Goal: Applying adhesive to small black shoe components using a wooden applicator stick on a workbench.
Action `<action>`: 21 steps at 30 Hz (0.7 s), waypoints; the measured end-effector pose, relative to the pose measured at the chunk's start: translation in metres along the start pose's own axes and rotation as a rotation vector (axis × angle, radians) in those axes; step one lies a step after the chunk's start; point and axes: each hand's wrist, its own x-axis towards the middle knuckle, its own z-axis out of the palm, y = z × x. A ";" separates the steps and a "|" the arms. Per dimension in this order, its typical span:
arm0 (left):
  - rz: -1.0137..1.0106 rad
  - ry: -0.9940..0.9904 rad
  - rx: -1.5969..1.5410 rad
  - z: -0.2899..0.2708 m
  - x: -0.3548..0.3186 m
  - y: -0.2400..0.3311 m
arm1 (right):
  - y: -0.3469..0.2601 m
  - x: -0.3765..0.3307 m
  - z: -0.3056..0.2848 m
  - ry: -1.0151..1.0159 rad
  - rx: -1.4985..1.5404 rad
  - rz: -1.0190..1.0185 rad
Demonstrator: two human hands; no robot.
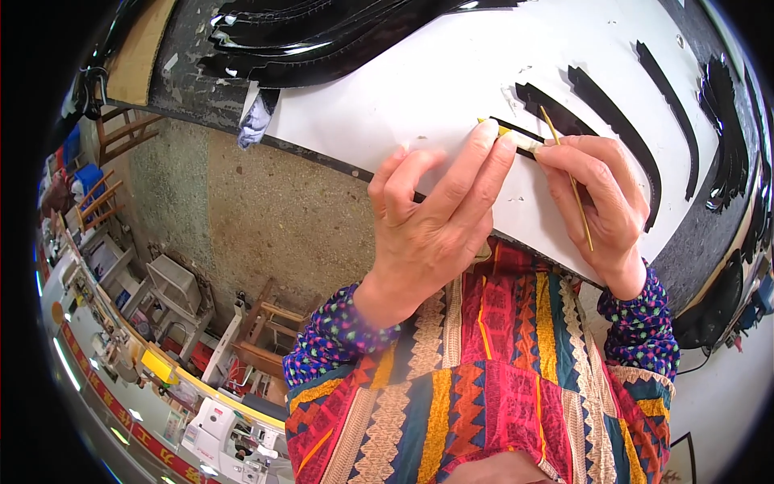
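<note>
On the white sheet [403,73], my left hand [439,206] has two fingertips pressed together at a narrow black strip [528,143]. A small yellow piece [501,129] shows beside those fingertips; its kind is unclear. My right hand [601,189] is closed, with a thin yellow stick [582,211] slanting between its fingers. Its thumb and index fingertips meet at the strip's right end, by a pale piece [528,143] lying along it. Curved black strips lie just beyond my right hand, among them a notched one [621,125] and a slimmer one [673,117].
A pile of glossy black pieces [322,48] covers the far left of the table. More black strips are bundled [721,133] at the right. A whitish cloth [255,121] hangs at the table edge. Wooden stools [274,327] and a white sewing machine [222,436] stand at lower left.
</note>
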 end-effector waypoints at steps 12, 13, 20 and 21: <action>-0.012 -0.015 0.026 0.000 0.003 0.005 | 0.003 0.000 0.000 0.020 0.039 -0.009; -0.014 -0.010 0.027 -0.001 0.003 0.005 | 0.001 0.001 -0.001 0.016 0.039 -0.011; 0.001 0.033 -0.014 0.004 0.005 0.004 | 0.004 0.004 -0.012 -0.013 -0.136 -0.123; 0.008 0.027 -0.037 0.005 0.004 0.003 | 0.002 0.004 -0.012 0.052 -0.131 -0.127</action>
